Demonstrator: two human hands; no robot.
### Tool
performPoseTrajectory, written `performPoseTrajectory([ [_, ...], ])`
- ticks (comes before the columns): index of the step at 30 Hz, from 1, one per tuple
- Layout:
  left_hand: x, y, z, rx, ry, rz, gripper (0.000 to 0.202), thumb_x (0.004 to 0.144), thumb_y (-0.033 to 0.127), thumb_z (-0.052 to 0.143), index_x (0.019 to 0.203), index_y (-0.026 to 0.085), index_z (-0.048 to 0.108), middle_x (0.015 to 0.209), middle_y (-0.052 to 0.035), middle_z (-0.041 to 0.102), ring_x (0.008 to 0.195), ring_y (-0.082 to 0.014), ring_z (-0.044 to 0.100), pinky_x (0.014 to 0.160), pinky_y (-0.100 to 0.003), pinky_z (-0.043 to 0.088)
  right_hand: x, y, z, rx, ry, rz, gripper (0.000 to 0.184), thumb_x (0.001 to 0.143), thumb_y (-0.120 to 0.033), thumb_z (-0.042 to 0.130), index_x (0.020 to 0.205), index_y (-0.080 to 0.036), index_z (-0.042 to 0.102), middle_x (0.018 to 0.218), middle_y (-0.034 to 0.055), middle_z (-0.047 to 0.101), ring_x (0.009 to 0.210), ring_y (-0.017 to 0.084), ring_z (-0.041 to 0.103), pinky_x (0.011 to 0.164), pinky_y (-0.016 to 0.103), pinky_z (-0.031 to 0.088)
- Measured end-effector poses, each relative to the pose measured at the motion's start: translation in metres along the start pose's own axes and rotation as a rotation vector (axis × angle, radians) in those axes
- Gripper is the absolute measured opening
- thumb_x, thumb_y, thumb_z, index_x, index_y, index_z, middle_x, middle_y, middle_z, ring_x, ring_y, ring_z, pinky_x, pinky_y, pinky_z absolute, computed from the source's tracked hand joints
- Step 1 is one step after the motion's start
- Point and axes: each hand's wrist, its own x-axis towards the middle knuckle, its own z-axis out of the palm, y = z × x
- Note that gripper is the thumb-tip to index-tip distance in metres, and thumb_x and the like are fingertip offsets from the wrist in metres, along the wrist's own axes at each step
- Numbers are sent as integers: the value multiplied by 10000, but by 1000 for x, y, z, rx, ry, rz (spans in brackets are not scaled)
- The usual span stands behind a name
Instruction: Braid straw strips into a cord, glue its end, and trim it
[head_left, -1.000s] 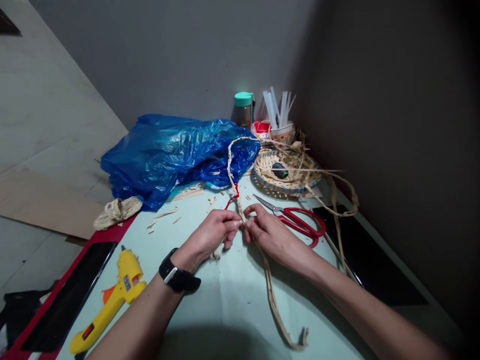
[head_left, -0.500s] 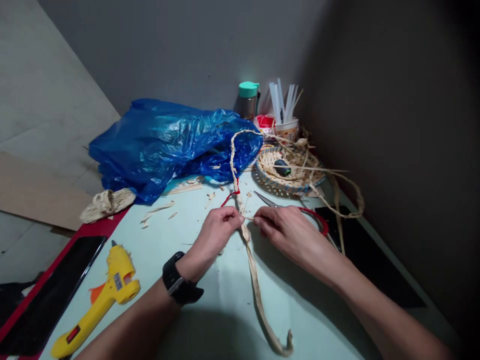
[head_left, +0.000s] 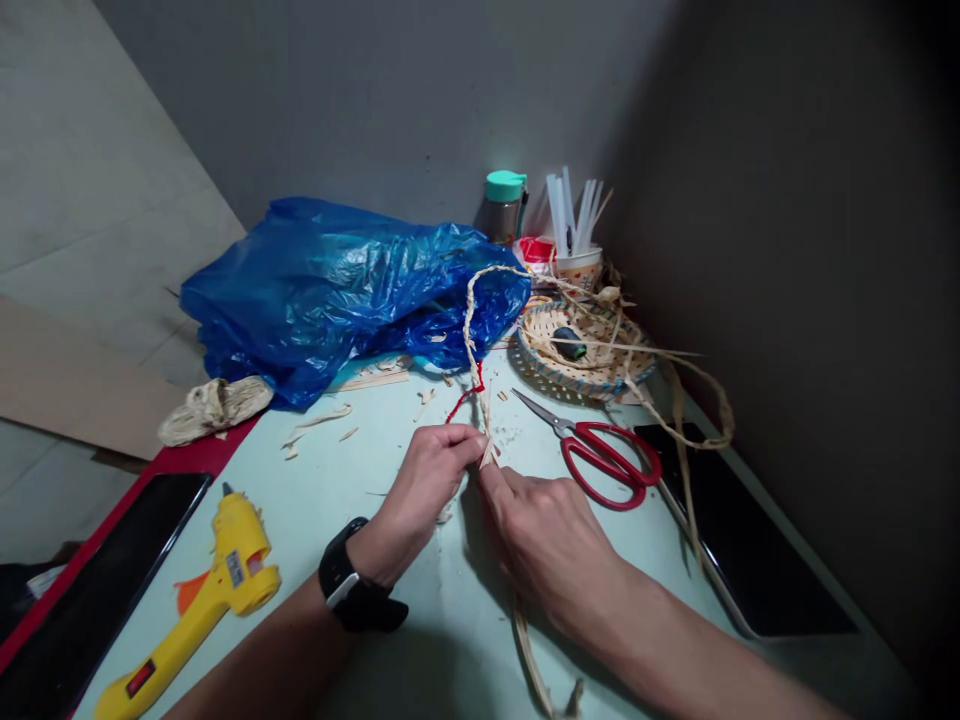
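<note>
A pale braided cord of dried plant fibre [head_left: 470, 318] runs from the basket side down to my hands, with a red tie [head_left: 478, 378] knotted round it. My left hand [head_left: 435, 472], a black watch on its wrist, pinches the cord between thumb and fingers. Just below, my right hand [head_left: 551, 530] is closed on the loose strands, its fingertips almost touching the left ones. The unbraided tail [head_left: 531, 660] hangs out under the right hand toward me. Red-handled scissors [head_left: 611, 462] lie to the right of my hands, blades pointing away.
A yellow glue gun [head_left: 202, 600] lies at left. Behind are a blue plastic bag [head_left: 337, 290], a green-lidded bottle [head_left: 504, 208] and a cup of glue sticks [head_left: 579, 268]. The woven basket [head_left: 570, 385] holds a dark spool. A black tablet [head_left: 757, 540] rests at right.
My right hand has moved down and left, from a strand held out sideways to the strands just below my left hand. The scissors now show fully.
</note>
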Motion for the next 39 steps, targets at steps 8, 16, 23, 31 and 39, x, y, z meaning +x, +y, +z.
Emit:
performPoseTrajectory([
  [8, 1, -2, -3, -22, -5, 39, 130, 754, 253, 628, 682, 145, 638, 624, 25, 537, 570, -89, 428, 545, -219, 328, 1, 18, -14, 240, 276, 90, 286, 918, -337, 478, 826, -153, 677, 691, 54, 675, 587, 189, 600, 529, 309, 268],
  [16, 0, -5, -3, 27, -121, 112, 167, 797, 213, 517, 700, 157, 642, 600, -8, 611, 593, -144, 572, 625, -270, 452, 21, 42, -2, 1104, -37, 116, 274, 964, -359, 392, 953, -153, 572, 747, 23, 625, 685, 147, 584, 642, 253, 422],
  [23, 4, 0, -7, 355, -74, 226, 201, 791, 233, 559, 672, 149, 697, 648, -25, 646, 662, -168, 548, 647, -274, 398, 24, 48, 5, 978, 12, 139, 244, 904, -263, 455, 692, -165, 526, 683, -3, 533, 627, 121, 431, 581, 258, 303],
  [31, -4, 4, -1, 696, 52, 371, 243, 791, 191, 551, 582, 164, 671, 525, 10, 547, 559, -146, 439, 583, -276, 292, 21, 41, 3, 931, 133, 145, 326, 912, -288, 421, 602, -186, 408, 589, -42, 392, 597, 116, 337, 561, 270, 219],
  [39, -14, 18, -5, 881, 136, 450, 255, 841, 202, 524, 656, 160, 695, 649, -56, 663, 628, -188, 539, 611, -300, 331, 25, 44, 10, 1097, 176, 158, 357, 869, -240, 490, 524, -156, 529, 481, -40, 449, 507, 98, 354, 546, 256, 236],
])
